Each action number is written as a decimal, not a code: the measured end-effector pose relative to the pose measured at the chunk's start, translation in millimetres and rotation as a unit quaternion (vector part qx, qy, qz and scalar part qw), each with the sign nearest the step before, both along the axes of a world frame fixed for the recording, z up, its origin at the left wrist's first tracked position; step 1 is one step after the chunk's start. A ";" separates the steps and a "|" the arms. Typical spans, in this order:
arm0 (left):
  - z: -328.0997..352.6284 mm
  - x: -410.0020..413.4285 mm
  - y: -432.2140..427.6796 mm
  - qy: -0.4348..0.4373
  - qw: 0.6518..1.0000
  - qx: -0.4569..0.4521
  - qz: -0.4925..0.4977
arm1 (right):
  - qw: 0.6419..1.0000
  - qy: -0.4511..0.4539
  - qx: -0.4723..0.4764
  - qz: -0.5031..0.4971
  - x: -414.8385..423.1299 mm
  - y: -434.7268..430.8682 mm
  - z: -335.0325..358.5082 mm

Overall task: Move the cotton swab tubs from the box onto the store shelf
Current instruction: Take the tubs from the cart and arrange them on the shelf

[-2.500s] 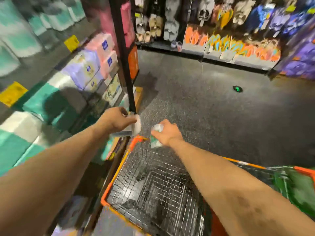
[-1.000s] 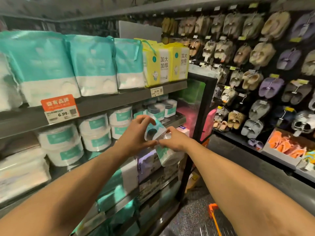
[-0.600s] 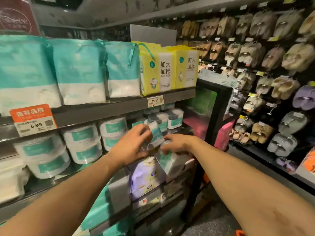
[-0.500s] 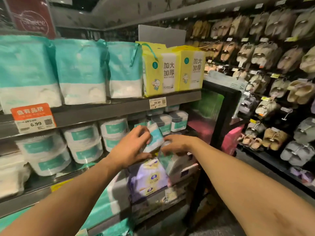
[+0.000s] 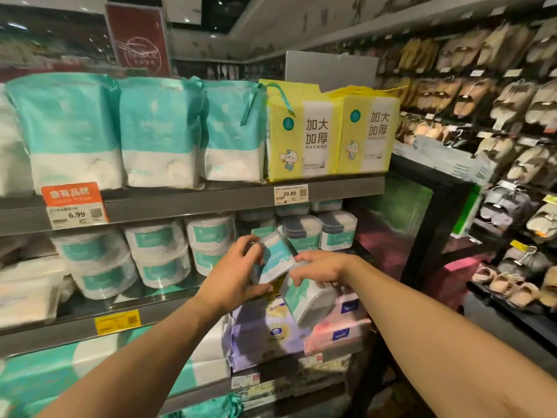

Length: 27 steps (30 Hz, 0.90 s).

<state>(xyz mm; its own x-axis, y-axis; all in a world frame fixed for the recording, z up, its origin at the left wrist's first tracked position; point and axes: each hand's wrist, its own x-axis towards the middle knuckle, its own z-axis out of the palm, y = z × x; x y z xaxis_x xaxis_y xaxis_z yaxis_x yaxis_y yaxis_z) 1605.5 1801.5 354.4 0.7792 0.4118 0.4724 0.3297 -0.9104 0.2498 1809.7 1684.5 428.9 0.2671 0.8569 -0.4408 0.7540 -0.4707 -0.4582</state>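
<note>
My left hand (image 5: 238, 276) grips a small cotton swab tub (image 5: 275, 257) with a teal and white label, tilted, just in front of the middle shelf (image 5: 168, 309). Right beside it, my right hand (image 5: 319, 267) holds a second tub (image 5: 307, 297) from above, tipped on its side and lower than the first. The two tubs nearly touch. On the shelf behind them stand several matching swab tubs (image 5: 319, 233) in a row at the right end. The box is not in view.
Round teal-labelled tubs (image 5: 156, 251) fill the shelf's left part. Teal bags (image 5: 159, 131) and yellow packs (image 5: 304, 131) stand on the shelf above. Purple and pink tissue packs (image 5: 271, 330) lie below. A black frame (image 5: 434, 230) ends the unit; slippers (image 5: 512, 116) hang at right.
I have turned from the shopping cart to the shelf with a tub in each hand. Over the last second both hands have drawn closer to the swab tubs on the shelf.
</note>
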 end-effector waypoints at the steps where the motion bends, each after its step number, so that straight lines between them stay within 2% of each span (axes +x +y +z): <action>1: -1.7 2.4 -0.4 -0.009 1.000 -0.009 0.010 | 1.000 0.002 -0.002 0.002 2.0 0.8 -0.5; 6: -4.3 19.3 -13.3 -0.065 0.991 -0.098 0.057 | 1.000 -0.016 -0.003 0.009 4.2 2.2 -1.8; 9: -6.2 30.0 -18.0 -0.072 0.988 -0.115 0.071 | 1.000 -0.005 -0.007 0.009 11.0 3.2 -6.2; 12: -2.6 36.8 -15.1 -0.055 0.994 -0.062 0.069 | 1.000 -0.008 -0.011 -0.004 17.4 1.7 -5.4; 15: 6.6 43.1 -5.9 0.009 0.996 0.053 0.078 | 1.000 -0.003 -0.008 -0.013 21.1 -0.9 -1.1; 17: 9.8 45.4 -1.0 0.066 0.990 0.096 0.085 | 1.000 0.013 0.001 -0.012 22.9 -1.5 1.2; 20: 7.3 45.1 5.4 0.140 0.978 0.123 0.094 | 1.000 0.020 0.012 0.002 23.7 0.9 1.3; 24: 4.9 47.5 13.2 0.148 0.980 0.111 0.075 | 1.000 0.023 0.018 0.012 24.8 5.0 -1.5; 27: 3.2 50.4 23.5 0.163 0.974 0.124 0.096 | 1.000 0.020 0.016 0.005 28.8 9.9 -5.2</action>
